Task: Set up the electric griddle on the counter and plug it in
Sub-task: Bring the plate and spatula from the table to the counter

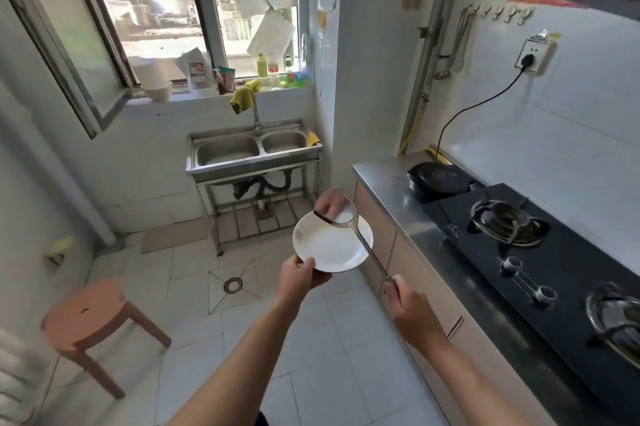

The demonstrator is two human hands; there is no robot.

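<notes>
My left hand (300,275) pinches the near rim of a white plate (330,245) at frame centre; my right hand (410,308) is clenched around a metal spatula (349,223) whose blade lies over the plate. Right of them, the black round griddle (439,180) sits on the steel counter (384,171) beside the gas stove (540,245), its cord (485,103) in the wall socket (531,60).

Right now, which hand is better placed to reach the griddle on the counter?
Right. The right hand is on the counter side, though it grips a spatula. The left hand holds the plate farther from the griddle, which looks already plugged in.
</notes>
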